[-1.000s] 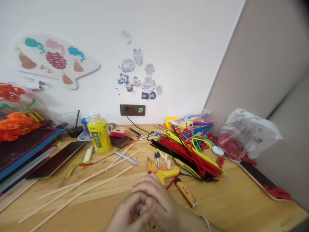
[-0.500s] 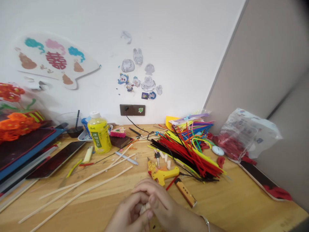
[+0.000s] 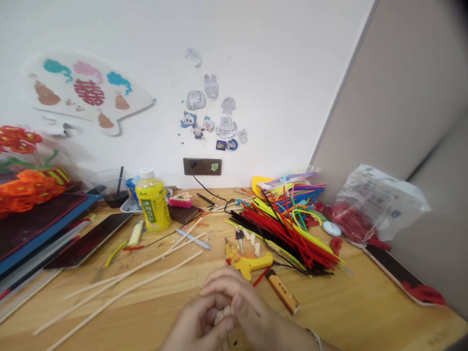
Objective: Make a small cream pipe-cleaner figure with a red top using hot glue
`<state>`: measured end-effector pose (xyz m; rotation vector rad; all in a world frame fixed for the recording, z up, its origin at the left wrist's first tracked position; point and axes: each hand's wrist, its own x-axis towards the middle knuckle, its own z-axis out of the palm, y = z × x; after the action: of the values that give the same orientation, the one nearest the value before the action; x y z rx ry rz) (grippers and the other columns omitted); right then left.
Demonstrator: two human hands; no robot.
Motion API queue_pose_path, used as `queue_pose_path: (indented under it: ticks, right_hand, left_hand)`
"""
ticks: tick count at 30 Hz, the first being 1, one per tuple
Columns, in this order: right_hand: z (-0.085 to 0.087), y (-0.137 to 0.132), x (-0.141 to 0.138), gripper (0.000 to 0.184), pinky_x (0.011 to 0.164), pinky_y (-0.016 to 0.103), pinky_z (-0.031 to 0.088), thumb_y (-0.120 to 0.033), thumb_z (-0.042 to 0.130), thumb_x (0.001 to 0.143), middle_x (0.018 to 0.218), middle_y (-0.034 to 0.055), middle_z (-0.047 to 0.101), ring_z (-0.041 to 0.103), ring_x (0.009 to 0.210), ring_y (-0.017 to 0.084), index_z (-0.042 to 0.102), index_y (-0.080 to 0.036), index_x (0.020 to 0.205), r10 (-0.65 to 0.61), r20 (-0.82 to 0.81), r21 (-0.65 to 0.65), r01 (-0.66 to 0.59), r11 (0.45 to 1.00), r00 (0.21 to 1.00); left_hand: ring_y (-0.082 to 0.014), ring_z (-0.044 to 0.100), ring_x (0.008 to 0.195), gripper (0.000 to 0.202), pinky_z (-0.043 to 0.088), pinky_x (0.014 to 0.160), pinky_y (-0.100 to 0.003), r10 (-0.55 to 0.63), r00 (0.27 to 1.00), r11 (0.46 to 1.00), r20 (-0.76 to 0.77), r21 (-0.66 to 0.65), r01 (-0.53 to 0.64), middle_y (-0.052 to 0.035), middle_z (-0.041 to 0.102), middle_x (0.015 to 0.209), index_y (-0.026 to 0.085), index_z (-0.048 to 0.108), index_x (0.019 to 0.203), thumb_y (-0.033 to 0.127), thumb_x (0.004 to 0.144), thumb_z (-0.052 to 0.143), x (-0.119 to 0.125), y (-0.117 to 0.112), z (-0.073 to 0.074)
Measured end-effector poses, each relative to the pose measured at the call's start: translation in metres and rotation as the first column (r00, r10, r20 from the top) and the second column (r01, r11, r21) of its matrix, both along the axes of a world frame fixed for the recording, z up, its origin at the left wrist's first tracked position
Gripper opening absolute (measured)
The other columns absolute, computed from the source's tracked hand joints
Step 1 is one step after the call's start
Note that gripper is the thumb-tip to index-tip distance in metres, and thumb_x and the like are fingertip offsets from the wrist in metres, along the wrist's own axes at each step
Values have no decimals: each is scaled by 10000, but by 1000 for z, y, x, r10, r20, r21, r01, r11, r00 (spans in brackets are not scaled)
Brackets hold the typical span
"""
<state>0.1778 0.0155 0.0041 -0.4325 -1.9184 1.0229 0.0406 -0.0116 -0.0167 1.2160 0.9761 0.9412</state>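
Pale piece (image 3: 223, 316) sits right inside the grip here, and that's about all you get to see of it. The left hand (image 3: 195, 325) and right hand (image 3: 241, 300) are pressed together over it, fingers curled in, the right one lapping over the top, so it looks pinched between them, though honestly the fingers hide most of it and I couldn't swear to its shape. Bracelet (image 3: 313, 336) on the right wrist, if anyone cares.

Just past the grip on the tabletop (image 3: 351, 297) there's a yellow glue gun (image 3: 252, 265), or something very like one, with a few more pale pegs (image 3: 256, 249) and keys (image 3: 239, 235) beyond it. Off to the right of the grip lies a stubby orange-and-black tool (image 3: 282, 291). Further out that way is a big loose heap of pipe cleaners (image 3: 292, 234), red, black, yellow and blue, and left of the grip a few long wooden sticks (image 3: 120, 292) lie scattered.

As for progress, going by how it all lies, a fair bit seems left: the heap is mostly loose stems, with only the orange pipe-cleaner flowers (image 3: 27, 187) way out left, past the sticks, looking made up. Yellow bottle (image 3: 152, 201) stands at the back by the wall (image 3: 256, 122).
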Motion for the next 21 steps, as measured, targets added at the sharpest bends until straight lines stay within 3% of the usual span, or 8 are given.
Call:
queue_pose_path:
  ticks: [10, 21]
  right_hand:
    - [-1, -1, -3, 500, 888, 368, 426, -451, 210, 954, 973, 127, 588, 536, 981, 190, 585, -142, 1073, -11, -34, 75, 14, 997, 999]
    - [-6, -1, -6, 478, 842, 351, 454, -443, 226, 953, 962, 112, 575, 544, 955, 184, 586, -154, 1075, -12, -79, 56, 17, 998, 997]
  left_hand:
    - [-89, 513, 421, 408, 427, 449, -209, -32, 997, 999, 64, -36, 34, 40, 564, 555, 156, 613, 729, 536, 611, 701, 0, 0, -6]
    - [-90, 513, 426, 420, 435, 441, -206, -46, 997, 997, 62, -55, 49, 43, 551, 551, 160, 620, 743, 553, 611, 690, 1, -1, -2]
